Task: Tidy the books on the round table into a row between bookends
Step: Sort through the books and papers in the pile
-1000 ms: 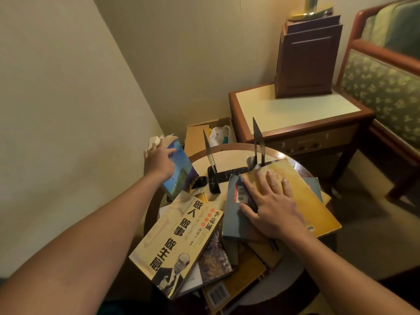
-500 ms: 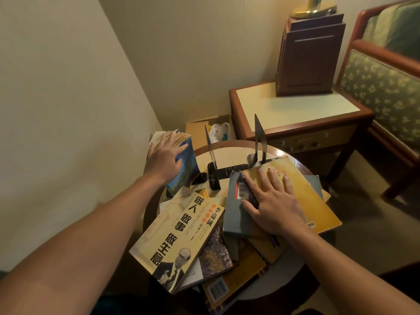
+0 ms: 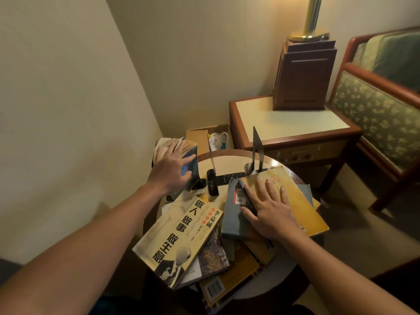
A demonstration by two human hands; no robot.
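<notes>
Presently, a blue book (image 3: 189, 168) is pressed upright at the left edge of the table (image 3: 229, 162) by the outstretched left grip (image 3: 169, 171). The right grip (image 3: 270, 210) is laid flat on a yellow book (image 3: 303, 206). Bare room is left between two bookends (image 3: 258, 146).

Dim, warm yellow light comes from the lamp (image 3: 311, 21) at the far right, brightening the far wall (image 3: 204, 64) and the pale top of the side table (image 3: 272, 123). A small glare marks the far right rim of the round table (image 3: 276, 161). The near corners sink into shadow. Wide-angle distortion tilts the left wall (image 3: 56, 110), and the near edges look soft.
</notes>
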